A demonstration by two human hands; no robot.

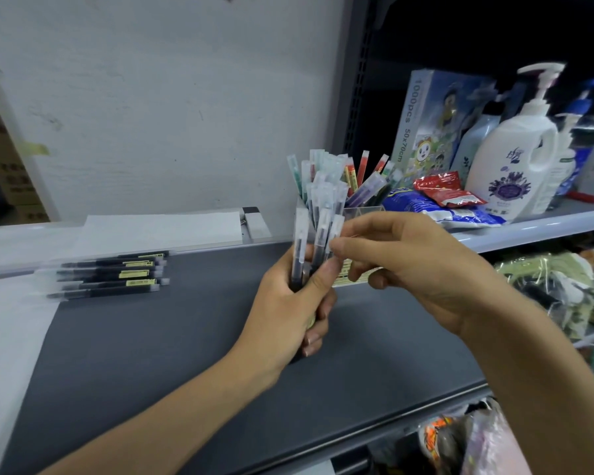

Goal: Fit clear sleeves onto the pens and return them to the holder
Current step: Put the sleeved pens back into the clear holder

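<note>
Left hand curls round sleeved black pens; right hand pinches one sleeve. Tugging may spill neighbours short of the holder at twelve o'clock.

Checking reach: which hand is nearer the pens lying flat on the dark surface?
Left. The left hand grips a bundle right of the loose pens; the right hand is farther right.

Bare forearms; left hand, right hand bare; nails short
</note>
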